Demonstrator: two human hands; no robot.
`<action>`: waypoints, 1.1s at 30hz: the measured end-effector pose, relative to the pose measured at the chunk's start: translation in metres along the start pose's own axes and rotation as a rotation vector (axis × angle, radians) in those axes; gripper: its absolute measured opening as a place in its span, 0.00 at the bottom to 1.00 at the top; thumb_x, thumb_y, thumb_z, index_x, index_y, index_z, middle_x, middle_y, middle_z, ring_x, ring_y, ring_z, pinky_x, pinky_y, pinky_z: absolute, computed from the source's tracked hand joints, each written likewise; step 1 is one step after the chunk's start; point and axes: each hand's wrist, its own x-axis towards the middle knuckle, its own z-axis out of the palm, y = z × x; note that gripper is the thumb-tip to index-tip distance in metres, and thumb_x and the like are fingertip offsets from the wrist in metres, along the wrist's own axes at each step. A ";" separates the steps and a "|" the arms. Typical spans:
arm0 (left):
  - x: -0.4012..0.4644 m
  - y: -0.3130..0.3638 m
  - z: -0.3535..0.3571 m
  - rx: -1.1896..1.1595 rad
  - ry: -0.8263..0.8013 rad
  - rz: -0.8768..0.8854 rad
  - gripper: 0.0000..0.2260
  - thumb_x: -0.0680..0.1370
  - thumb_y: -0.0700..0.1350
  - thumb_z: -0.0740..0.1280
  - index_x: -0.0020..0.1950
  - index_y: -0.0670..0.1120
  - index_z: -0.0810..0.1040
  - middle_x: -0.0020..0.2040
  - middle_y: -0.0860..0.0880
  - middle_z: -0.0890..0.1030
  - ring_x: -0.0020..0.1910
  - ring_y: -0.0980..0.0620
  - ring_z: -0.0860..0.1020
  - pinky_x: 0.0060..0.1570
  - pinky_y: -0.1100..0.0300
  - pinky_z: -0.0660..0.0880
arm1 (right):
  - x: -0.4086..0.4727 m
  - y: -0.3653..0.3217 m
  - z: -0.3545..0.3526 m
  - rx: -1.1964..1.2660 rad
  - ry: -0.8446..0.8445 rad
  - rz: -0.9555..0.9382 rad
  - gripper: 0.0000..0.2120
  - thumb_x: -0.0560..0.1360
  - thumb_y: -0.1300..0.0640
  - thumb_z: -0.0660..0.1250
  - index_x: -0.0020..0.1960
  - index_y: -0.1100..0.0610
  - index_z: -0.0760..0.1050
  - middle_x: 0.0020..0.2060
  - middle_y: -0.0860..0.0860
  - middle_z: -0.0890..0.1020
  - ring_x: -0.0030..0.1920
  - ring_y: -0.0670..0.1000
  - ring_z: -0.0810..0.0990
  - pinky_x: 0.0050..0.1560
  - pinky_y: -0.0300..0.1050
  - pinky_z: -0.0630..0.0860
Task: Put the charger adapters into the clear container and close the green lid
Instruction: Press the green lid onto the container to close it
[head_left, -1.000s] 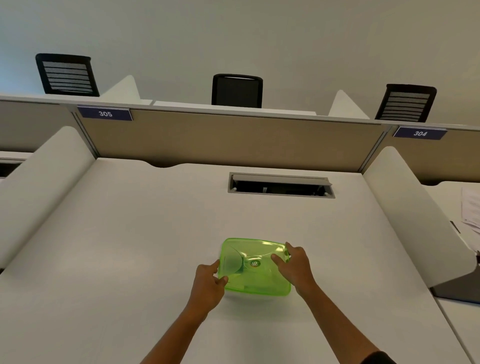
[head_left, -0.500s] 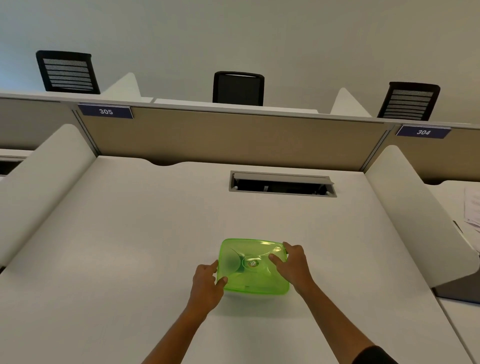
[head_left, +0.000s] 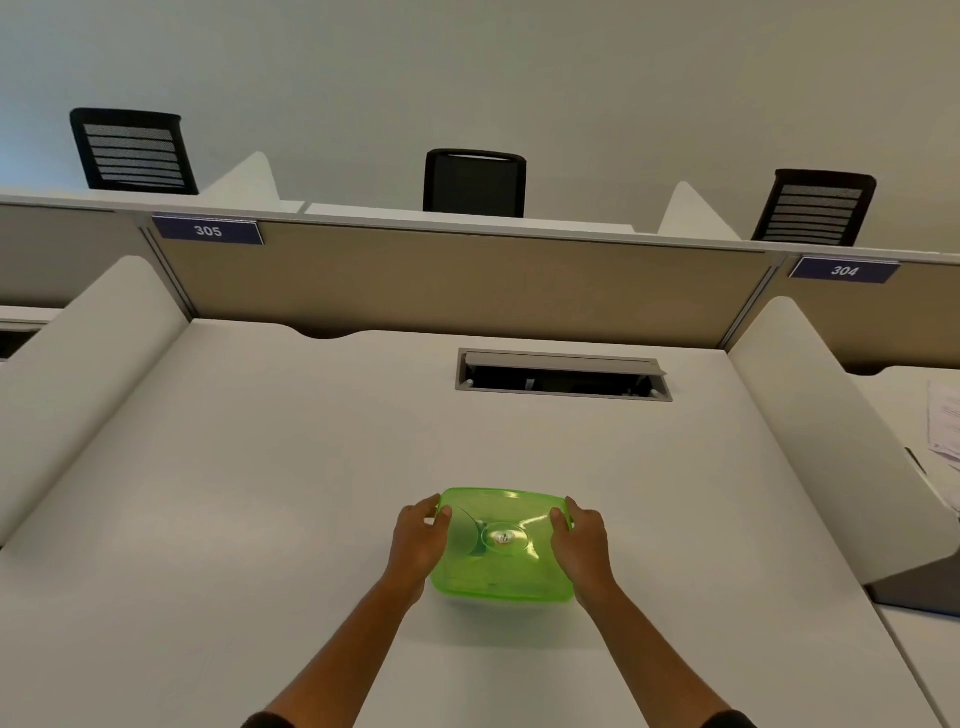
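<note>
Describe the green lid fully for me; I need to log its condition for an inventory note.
The green lid is translucent, glossy, plastic-looking, roughly rectangular with rounded corners and a round raised feature at its centre. It lies about flat, low on the white desk, apparently covering a container that is barely visible beneath. The left hand holds its left edge and the right hand its right edge. Whether it is fully sealed cannot be told.

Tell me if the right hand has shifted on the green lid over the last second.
Yes. The right hand has slid from the lid's top, near its centre knob, out to the right edge of the green lid.
</note>
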 end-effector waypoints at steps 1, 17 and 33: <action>0.004 0.002 0.001 -0.009 0.008 -0.006 0.17 0.84 0.46 0.65 0.71 0.42 0.79 0.63 0.41 0.82 0.62 0.40 0.80 0.64 0.46 0.78 | 0.000 0.001 0.002 0.024 0.019 0.011 0.23 0.86 0.53 0.60 0.79 0.59 0.69 0.70 0.62 0.72 0.73 0.61 0.72 0.75 0.56 0.70; 0.032 0.011 0.005 0.024 0.108 -0.111 0.11 0.81 0.44 0.70 0.53 0.36 0.85 0.50 0.39 0.86 0.49 0.41 0.82 0.55 0.47 0.79 | -0.007 -0.002 0.020 0.079 0.162 -0.019 0.22 0.86 0.59 0.59 0.80 0.62 0.67 0.60 0.61 0.74 0.60 0.57 0.72 0.61 0.40 0.66; -0.039 -0.059 -0.013 -0.241 -0.011 -0.197 0.15 0.76 0.51 0.77 0.59 0.46 0.81 0.52 0.40 0.84 0.48 0.45 0.84 0.41 0.53 0.84 | -0.028 0.058 -0.015 0.362 -0.105 0.176 0.17 0.73 0.46 0.79 0.55 0.55 0.81 0.49 0.53 0.85 0.46 0.53 0.85 0.44 0.49 0.83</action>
